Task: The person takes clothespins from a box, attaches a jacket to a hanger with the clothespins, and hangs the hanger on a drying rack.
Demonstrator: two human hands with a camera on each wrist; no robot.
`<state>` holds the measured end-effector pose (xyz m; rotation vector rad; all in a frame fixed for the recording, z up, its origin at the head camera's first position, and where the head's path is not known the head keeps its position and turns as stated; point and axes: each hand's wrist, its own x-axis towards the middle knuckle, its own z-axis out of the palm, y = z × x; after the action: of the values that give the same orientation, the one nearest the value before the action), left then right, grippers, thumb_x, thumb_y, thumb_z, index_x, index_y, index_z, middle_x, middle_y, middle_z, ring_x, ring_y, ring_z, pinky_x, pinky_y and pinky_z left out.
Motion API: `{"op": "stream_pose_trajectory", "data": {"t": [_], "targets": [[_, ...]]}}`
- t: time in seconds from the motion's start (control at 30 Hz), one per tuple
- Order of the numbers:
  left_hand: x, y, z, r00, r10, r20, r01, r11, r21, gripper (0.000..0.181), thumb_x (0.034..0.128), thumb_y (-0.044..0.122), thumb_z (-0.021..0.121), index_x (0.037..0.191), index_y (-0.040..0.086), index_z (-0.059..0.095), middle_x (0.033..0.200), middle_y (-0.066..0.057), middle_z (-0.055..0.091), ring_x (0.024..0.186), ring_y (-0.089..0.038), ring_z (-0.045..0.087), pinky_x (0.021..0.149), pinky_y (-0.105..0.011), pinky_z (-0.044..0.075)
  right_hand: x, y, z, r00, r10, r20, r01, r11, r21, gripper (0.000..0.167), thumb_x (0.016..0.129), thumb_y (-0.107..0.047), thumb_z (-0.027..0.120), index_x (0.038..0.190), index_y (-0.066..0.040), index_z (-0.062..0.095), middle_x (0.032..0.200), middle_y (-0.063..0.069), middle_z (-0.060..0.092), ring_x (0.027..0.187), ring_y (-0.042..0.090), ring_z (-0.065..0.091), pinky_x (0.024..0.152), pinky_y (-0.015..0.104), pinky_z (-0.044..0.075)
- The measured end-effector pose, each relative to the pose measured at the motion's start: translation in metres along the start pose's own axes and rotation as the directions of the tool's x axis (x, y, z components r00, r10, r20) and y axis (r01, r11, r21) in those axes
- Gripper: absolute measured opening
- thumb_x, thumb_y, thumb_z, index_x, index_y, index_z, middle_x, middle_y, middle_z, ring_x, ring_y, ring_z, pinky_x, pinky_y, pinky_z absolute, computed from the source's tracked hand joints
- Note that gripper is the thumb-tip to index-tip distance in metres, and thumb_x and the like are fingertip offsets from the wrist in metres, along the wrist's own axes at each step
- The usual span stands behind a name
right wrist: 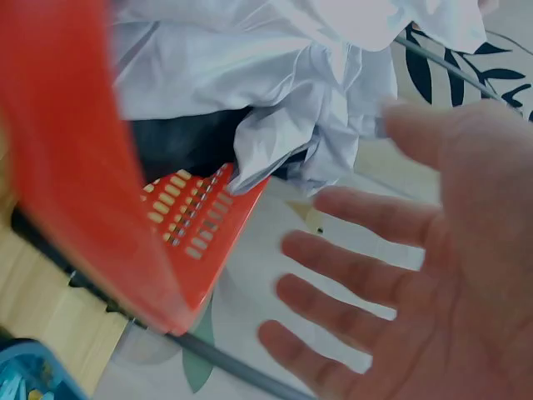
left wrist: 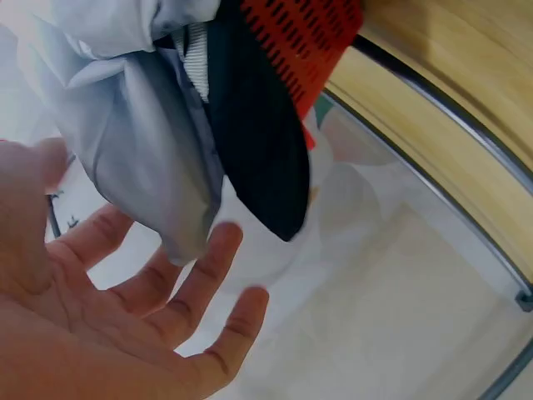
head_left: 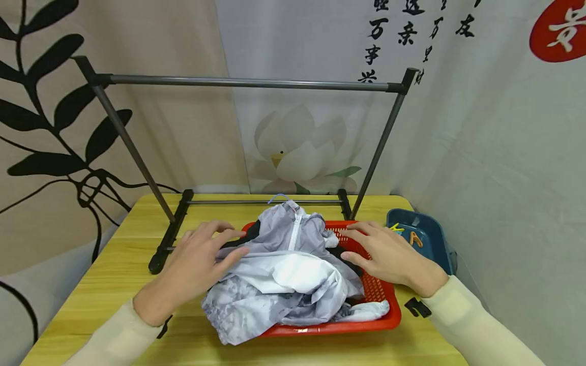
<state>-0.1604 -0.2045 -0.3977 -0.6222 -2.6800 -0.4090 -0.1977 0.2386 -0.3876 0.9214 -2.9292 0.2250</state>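
A grey and white zip-up jacket (head_left: 293, 269) lies bunched on top of a red plastic basket (head_left: 382, 300), with a blue hanger hook (head_left: 278, 196) poking out at its collar. My left hand (head_left: 197, 262) is spread beside the jacket's left side, its fingers loosely bent and holding nothing. On the other side my right hand (head_left: 389, 251) hovers over the basket's right part, fingers apart and free of the cloth. In the left wrist view, the left fingers (left wrist: 221, 250) stand close to the jacket; whether they touch it I cannot tell. Dark cloth (right wrist: 187, 142) shows beneath the jacket.
A grey metal garment rack (head_left: 247, 81) stands behind the basket on the wooden table (head_left: 151, 300). To the right sits a blue bin (head_left: 430, 231) holding several small clips, among them an orange clip (head_left: 415, 239). A printed curtain (head_left: 494, 152) hangs behind.
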Motion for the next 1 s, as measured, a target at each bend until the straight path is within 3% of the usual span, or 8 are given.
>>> {"op": "stream_pose_trajectory", "data": {"t": [0.17,0.4,0.57,0.83,1.0], "targets": [[0.012,0.007,0.004,0.999,0.041,-0.03,-0.04,0.999,0.01,0.023,0.1054,0.039,0.089,0.118,0.02,0.091,0.112,-0.003,0.083,0.101,-0.027,0.078,0.079,-0.048,0.058,0.012,-0.006,-0.002,0.997,-0.039,0.07,0.039,0.999,0.01,0.049,0.113,-0.042,0.077,0.151,-0.012,0.077,0.148,0.014,0.078,0.133,0.039,0.077,0.114,0.062,0.064],[0.016,0.009,0.011,0.998,0.029,0.051,-0.028,0.999,-0.019,0.016,0.1018,0.028,0.094,0.113,0.017,0.09,0.098,0.001,0.078,0.08,-0.01,0.062,0.071,-0.034,0.054,0.03,-0.014,0.005,0.985,-0.047,0.164,0.039,0.998,0.047,0.04,0.112,-0.032,0.08,0.147,-0.012,0.079,0.141,0.013,0.083,0.123,0.033,0.081,0.107,0.056,0.069],[0.014,0.009,0.016,0.995,0.003,0.097,0.002,0.999,-0.049,0.013,0.1014,0.021,0.094,0.112,0.016,0.09,0.091,0.004,0.072,0.076,-0.008,0.055,0.069,-0.03,0.051,0.04,-0.019,0.009,0.976,-0.057,0.209,0.043,0.997,0.071,0.035,0.113,-0.029,0.08,0.142,-0.011,0.081,0.134,0.009,0.085,0.118,0.026,0.082,0.107,0.052,0.069],[0.015,0.01,0.022,0.993,0.059,0.103,-0.054,0.997,-0.055,0.007,0.102,0.012,0.091,0.106,0.013,0.086,0.097,0.0,0.079,0.084,-0.013,0.069,0.079,-0.041,0.065,0.046,-0.027,0.007,0.966,-0.022,0.258,0.005,0.998,0.068,0.024,0.112,-0.028,0.08,0.132,-0.015,0.085,0.115,0.001,0.085,0.101,0.017,0.077,0.096,0.045,0.069],[0.014,0.011,0.025,0.991,0.049,0.121,-0.039,0.996,-0.085,0.007,0.105,0.008,0.087,0.108,0.011,0.082,0.097,0.0,0.075,0.084,-0.012,0.065,0.077,-0.037,0.062,0.046,-0.027,0.007,0.964,-0.023,0.264,0.001,0.996,0.084,0.022,0.111,-0.027,0.081,0.129,-0.015,0.085,0.112,0.0,0.084,0.098,0.016,0.075,0.095,0.045,0.069]]}}
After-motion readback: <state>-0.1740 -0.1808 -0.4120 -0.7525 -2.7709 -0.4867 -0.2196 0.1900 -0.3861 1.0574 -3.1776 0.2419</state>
